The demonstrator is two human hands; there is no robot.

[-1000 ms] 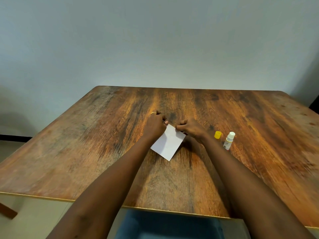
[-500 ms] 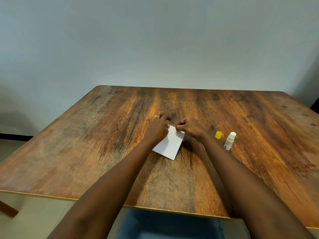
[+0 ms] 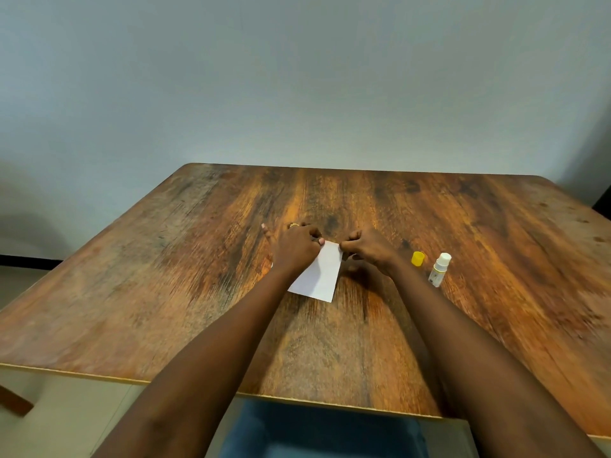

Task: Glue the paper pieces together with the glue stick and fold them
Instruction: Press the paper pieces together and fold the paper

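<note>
Left hand (image 3: 296, 247) and right hand (image 3: 370, 249) each pinched a far corner of the paper (image 3: 322, 276) — folding step, I judged; next: align edges, then crease

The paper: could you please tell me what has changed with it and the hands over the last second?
The paper has turned slightly counterclockwise, so its right edge runs more nearly straight towards the person. The left hand and right hand kept pinching its far edge; nothing was picked up or let go. The glue stick and cap stayed where they were.
</note>
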